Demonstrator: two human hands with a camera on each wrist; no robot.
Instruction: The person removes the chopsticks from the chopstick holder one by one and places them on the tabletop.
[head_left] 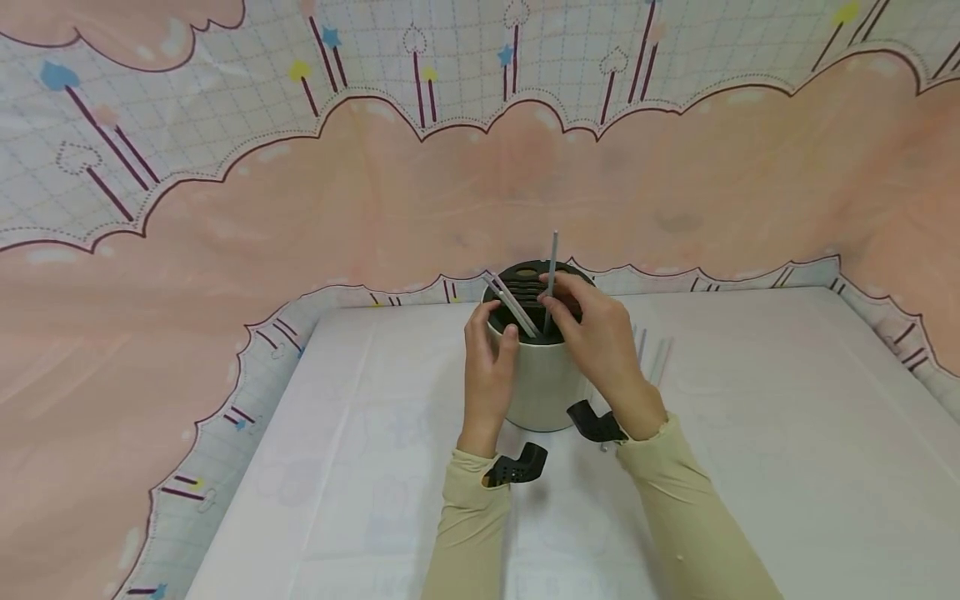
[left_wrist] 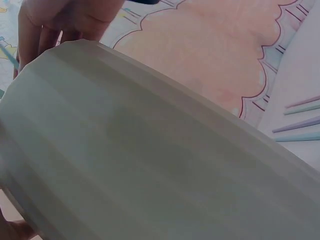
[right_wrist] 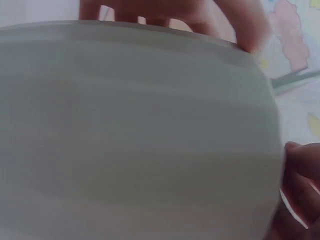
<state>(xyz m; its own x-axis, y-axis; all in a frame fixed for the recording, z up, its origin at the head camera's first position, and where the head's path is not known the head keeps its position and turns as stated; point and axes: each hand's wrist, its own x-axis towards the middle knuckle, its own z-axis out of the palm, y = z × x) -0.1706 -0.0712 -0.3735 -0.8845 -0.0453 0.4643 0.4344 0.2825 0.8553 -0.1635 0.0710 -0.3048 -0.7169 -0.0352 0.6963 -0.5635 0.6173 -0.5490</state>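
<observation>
A pale grey-green round utensil holder [head_left: 543, 387] with a black slotted top [head_left: 525, 287] stands upright on the white table. My left hand [head_left: 487, 379] grips its left side, with the fingers up at the rim and the thumb in front. Above the opening, my right hand [head_left: 600, 337] pinches a thin blue-grey chopstick [head_left: 554, 250] between thumb and fingers, its lower end down in the holder. Two more pale chopsticks [head_left: 512, 307] lean to the left inside the opening. In both wrist views the holder's side [left_wrist: 150, 135] fills most of the picture and hides parts of the hands.
Several pastel chopsticks [head_left: 663, 360] lie on the white table [head_left: 787, 467] to the right of the holder, partly behind my right hand. Behind the table hangs a pink and white printed cloth [head_left: 465, 200]. Each wrist wears a black camera mount [head_left: 525, 464].
</observation>
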